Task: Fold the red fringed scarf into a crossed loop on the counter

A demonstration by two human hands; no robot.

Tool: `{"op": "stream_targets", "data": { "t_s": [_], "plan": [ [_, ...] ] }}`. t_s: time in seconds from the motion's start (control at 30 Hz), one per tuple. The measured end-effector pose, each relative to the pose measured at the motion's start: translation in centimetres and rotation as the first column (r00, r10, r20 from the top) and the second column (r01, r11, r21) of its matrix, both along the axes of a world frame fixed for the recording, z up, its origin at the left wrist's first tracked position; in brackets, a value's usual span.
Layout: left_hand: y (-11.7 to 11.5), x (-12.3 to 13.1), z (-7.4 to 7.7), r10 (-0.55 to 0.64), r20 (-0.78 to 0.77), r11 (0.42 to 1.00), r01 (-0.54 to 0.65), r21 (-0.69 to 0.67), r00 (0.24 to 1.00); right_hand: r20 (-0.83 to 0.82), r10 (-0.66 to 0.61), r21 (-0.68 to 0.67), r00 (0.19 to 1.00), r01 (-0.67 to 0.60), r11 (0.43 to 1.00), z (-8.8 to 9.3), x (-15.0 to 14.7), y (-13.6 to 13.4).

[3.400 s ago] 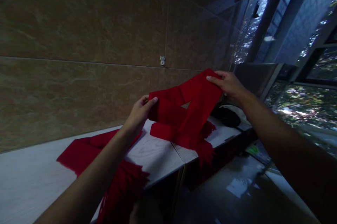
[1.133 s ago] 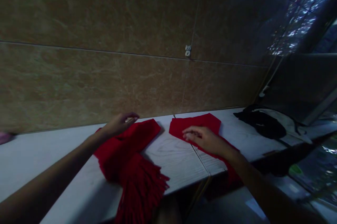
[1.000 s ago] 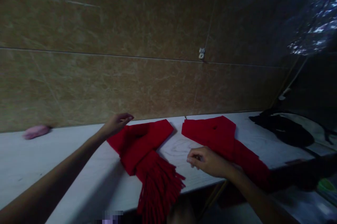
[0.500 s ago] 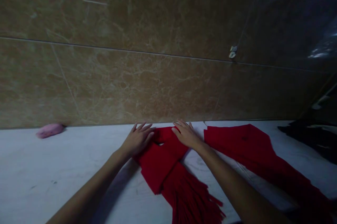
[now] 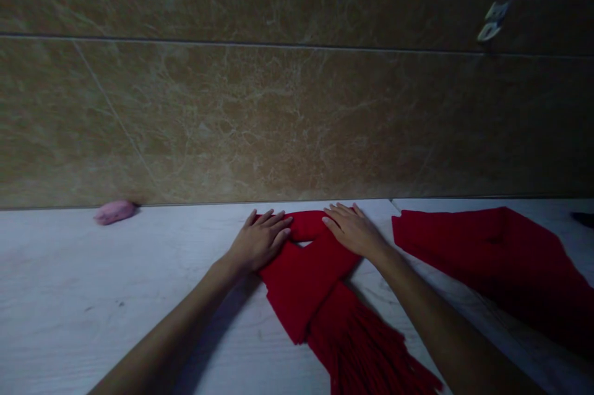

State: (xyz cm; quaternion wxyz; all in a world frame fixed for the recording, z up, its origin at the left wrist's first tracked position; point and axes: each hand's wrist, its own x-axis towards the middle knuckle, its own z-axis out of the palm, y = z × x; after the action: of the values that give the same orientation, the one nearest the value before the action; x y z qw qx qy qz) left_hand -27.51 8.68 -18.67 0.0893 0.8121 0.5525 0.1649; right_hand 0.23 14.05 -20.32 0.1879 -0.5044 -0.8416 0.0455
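Brown marble-patterned tile wall (image 5: 278, 122) behind, pale wood-grain table (image 5: 60, 296) butted against it. Two red scarves on the table. Plain folded scarf (image 5: 501, 252) to the right, flat, runs off the right edge of view. Fringed scarf (image 5: 301, 290) center, near the wall, crossed over itself with a small gap where table shows through; fringe points toward the near edge, cut off below. Left hand (image 5: 260, 241) palm-down on its left fold, fingers spread. Right hand (image 5: 356, 231) palm-down on the right fold, fingers slightly apart. Neither gripping. Small pink item (image 5: 115, 212) far left by the wall, type unclear. White cat-shaped piece (image 5: 492, 22) on wall, upper right.
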Motion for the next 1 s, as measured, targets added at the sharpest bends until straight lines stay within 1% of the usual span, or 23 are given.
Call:
{"op": "stream_targets", "data": {
  "t_s": [0.1, 0.23, 0.3, 0.37, 0.53, 0.7, 0.8, 0.9, 0.97, 1.0],
  "plan": [
    [-0.3, 0.2, 0.4, 0.014, -0.063, 1.0, -0.014, -0.007, 0.998, -0.004, -0.004, 0.021, 1.0, 0.004, 1.0, 0.0, 0.1, -0.1],
    [-0.6, 0.4, 0.9, 0.023, -0.165, 1.0, -0.022, 0.008, 0.986, -0.057, -0.034, 0.098, 0.998, 0.04, 0.994, 0.2, 0.6, -0.3],
    [-0.7, 0.5, 1.0, 0.025, -0.181, 0.999, -0.022, 0.023, 0.983, -0.089, -0.062, 0.118, 0.994, 0.073, 0.99, 0.3, 0.9, -0.4],
    [-0.7, 0.4, 0.9, 0.026, -0.184, 0.999, -0.019, 0.037, 0.983, -0.094, -0.084, 0.108, 0.992, 0.094, 0.99, 0.3, 1.2, -0.4],
    [-0.7, 0.4, 0.9, 0.033, -0.174, 0.999, -0.027, 0.032, 0.984, -0.028, -0.092, 0.028, 0.995, 0.092, 0.995, 0.1, 1.3, -0.4],
    [-1.0, 0.6, 1.3, 0.029, -0.164, 0.999, -0.026, 0.019, 0.986, -0.054, -0.065, 0.059, 0.996, 0.068, 0.996, -0.4, 1.4, 0.0],
    [-0.9, 0.5, 1.1, 0.02, -0.14, 1.0, -0.017, 0.024, 0.99, -0.055, -0.06, 0.058, 0.997, 0.063, 0.996, -0.5, 1.6, 0.2],
    [-0.8, 0.2, 1.0, 0.019, -0.083, 0.998, -0.014, 0.057, 0.996, -0.046, -0.077, 0.045, 0.996, 0.079, 0.996, -0.3, 1.6, 0.1],
    [-1.0, 0.0, 1.3, 0.013, -0.021, 0.993, -0.01, 0.118, 1.0, -0.045, -0.092, 0.04, 0.995, 0.094, 0.995, -0.1, 1.5, -0.1],
    [-1.3, -0.1, 1.7, -0.012, 0.015, 0.989, 0.01, 0.149, 1.0, -0.045, -0.098, 0.037, 0.994, 0.1, 0.994, 0.0, 1.5, -0.1]
  ]
}}
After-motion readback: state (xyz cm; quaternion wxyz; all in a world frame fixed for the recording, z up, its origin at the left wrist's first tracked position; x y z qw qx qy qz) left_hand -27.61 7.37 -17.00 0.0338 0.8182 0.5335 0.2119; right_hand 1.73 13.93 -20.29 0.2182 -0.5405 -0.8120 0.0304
